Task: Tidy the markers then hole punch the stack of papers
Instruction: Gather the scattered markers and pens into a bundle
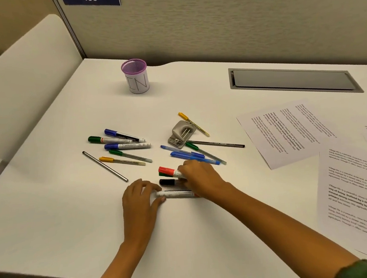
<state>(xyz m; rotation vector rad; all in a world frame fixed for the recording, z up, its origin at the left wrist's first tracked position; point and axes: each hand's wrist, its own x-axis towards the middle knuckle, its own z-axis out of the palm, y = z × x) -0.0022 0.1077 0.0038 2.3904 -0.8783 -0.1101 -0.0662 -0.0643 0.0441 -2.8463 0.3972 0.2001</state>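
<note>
Your left hand (139, 197) pinches the white marker (175, 194) by its end; your right hand (200, 177) curls over three markers (167, 170) just behind it, at the desk's (74, 215) front. Square them into one bundle before lifting toward the cup (136, 76), well behind.

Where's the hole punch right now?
In the head view, the grey hole punch lies mid-desk, beyond the right hand, beside a yellow-capped pen, left of the printed papers.
</note>
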